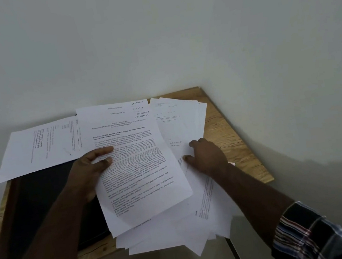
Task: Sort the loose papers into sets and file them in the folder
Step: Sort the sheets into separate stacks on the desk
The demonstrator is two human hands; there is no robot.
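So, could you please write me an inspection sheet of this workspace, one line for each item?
Surface: small wooden table in a wall corner, mostly covered.
Job's things: fanned set of printed sheets with handwritten section labels on the top corners; loose paper pile beside it, reaching over the front edge; sideways sheet on the dark folder.
Clutter: nothing seen.
Grippers: left hand grips the fanned set, thumb on top; right hand rests with straight fingers on the loose pile.
Cables: nothing seen.
Surroundings: plain pale walls; plaid sleeve on the right arm.
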